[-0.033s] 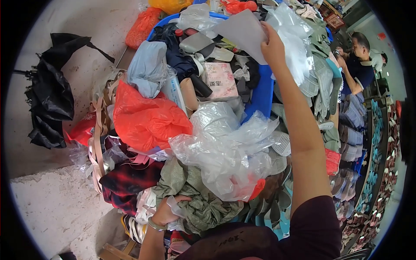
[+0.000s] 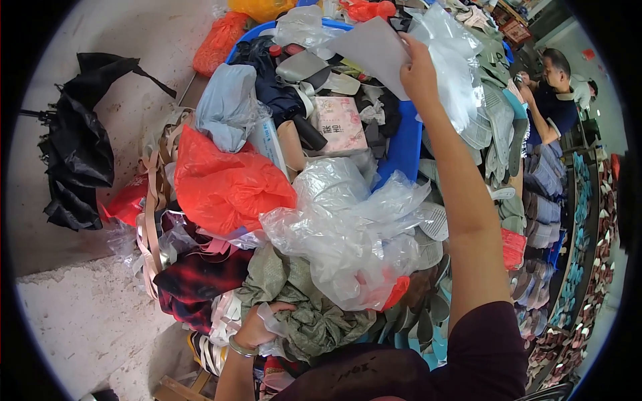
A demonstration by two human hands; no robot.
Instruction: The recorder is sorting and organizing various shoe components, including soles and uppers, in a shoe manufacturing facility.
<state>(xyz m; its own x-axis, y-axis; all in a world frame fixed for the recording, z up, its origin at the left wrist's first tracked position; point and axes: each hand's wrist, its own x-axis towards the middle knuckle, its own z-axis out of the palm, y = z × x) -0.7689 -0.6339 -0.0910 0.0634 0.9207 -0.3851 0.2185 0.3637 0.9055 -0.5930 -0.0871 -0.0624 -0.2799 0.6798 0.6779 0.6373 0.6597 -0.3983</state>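
Observation:
My right hand [image 2: 420,73] is stretched out over the far edge of a blue tub [image 2: 405,144]. Its thumb and fingers pinch the edge of a flat, greyish, half-clear sheet [image 2: 374,55]. Low in front of me, my left hand [image 2: 255,329], with a bangle at the wrist, is closed on a piece of thin whitish plastic [image 2: 271,319]. That hand rests against a crumpled grey-green woven sack [image 2: 321,331], which hides some fingertips. Between my hands lie a clear plastic bag [image 2: 334,234] and a red plastic bag [image 2: 234,180].
The tub holds a pink flowered box [image 2: 341,123], a black cylinder [image 2: 309,134] and shoe parts. A black umbrella [image 2: 79,147] hangs at the left wall. Stacked grey soles [image 2: 496,127] stand to the right. Another person [image 2: 558,100] works beyond, near racks of shoe parts [image 2: 575,254].

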